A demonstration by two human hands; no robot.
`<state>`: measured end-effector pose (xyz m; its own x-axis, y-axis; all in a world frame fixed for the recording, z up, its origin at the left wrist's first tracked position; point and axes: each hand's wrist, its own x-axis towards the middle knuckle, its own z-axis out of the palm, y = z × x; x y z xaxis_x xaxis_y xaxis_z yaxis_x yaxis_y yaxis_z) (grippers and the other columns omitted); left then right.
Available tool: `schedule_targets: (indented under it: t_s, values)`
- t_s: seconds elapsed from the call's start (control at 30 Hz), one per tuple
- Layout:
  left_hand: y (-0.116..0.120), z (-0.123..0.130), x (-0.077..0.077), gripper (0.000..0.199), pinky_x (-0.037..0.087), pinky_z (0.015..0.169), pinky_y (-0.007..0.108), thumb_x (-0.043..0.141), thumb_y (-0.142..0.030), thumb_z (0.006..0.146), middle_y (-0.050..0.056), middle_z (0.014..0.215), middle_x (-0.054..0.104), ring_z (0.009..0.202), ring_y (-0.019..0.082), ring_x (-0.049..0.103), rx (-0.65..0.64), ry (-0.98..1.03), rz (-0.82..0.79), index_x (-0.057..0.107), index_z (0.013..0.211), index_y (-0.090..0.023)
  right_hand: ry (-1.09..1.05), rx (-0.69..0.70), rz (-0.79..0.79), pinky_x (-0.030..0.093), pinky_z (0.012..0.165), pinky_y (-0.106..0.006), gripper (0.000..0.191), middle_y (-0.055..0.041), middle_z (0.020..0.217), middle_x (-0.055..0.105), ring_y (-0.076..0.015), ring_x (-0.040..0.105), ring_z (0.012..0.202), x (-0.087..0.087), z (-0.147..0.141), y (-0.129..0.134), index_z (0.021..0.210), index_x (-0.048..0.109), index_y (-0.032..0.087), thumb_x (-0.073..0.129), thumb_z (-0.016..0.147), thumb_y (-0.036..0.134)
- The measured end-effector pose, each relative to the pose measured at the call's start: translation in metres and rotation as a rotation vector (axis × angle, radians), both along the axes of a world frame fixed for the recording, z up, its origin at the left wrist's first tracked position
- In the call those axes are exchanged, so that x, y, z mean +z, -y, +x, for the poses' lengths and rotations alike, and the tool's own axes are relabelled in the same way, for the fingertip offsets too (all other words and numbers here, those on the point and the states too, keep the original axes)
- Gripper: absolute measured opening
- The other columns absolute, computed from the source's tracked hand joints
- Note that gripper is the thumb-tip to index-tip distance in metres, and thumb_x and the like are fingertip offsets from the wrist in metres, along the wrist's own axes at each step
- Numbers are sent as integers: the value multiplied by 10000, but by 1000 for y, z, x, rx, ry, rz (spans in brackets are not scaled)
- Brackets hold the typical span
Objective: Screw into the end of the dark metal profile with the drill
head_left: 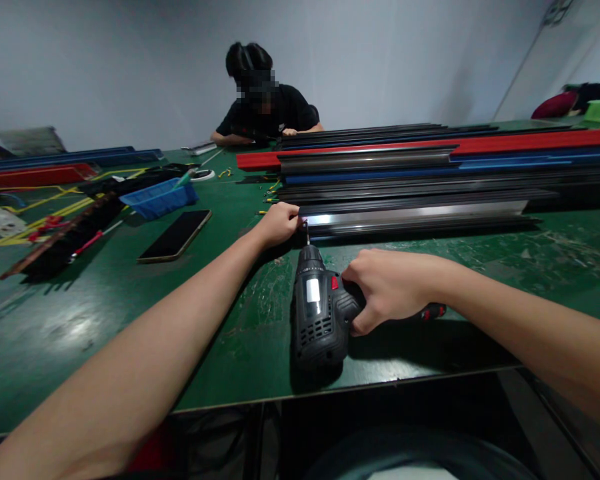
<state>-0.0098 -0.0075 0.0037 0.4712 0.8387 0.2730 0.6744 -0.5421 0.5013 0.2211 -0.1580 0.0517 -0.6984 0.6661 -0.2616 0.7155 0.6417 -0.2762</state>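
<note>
A black cordless drill (pixel 317 310) lies on its side low over the green table, its bit pointing away from me at the left end of a dark metal profile (pixel 410 215). My right hand (pixel 393 287) is wrapped round the drill's handle. The bit tip is close to the profile's end, where a light spot shines; whether they touch is unclear. At that same end my left hand (pixel 279 223) is closed, with its fingertips against the profile. Short yellow-green wires stick out by the ends of the profiles behind.
More profiles, a red one (pixel 505 142) among them, lie stacked behind. On the left are a phone (pixel 176 235), a blue basket (pixel 160 199), a screwdriver (pixel 87 245) and yellow cords. Across the green table (pixel 240 340), a person (pixel 270 107) leans over it.
</note>
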Motion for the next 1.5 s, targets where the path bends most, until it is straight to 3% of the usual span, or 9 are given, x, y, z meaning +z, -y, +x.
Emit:
schedule_targets:
  t_s: [1.1, 1.5]
  values:
    - [-2, -1, -1, 225, 301, 555, 260, 533, -233, 747, -11, 510, 493, 554, 131, 432, -8, -1, 16, 528, 530, -177, 41, -2, 0, 317, 514, -316, 535, -75, 710, 688, -174, 497, 547, 2, -1, 0, 872, 748, 131, 739, 700, 637]
    - [0, 1, 1, 210, 323, 579, 259, 536, -206, 748, -14, 518, 518, 568, 138, 462, 14, -7, -3, 547, 542, -170, 25, -12, -8, 306, 500, -319, 515, -55, 688, 665, -163, 462, 527, 2, -1, 0, 852, 737, 138, 746, 693, 628]
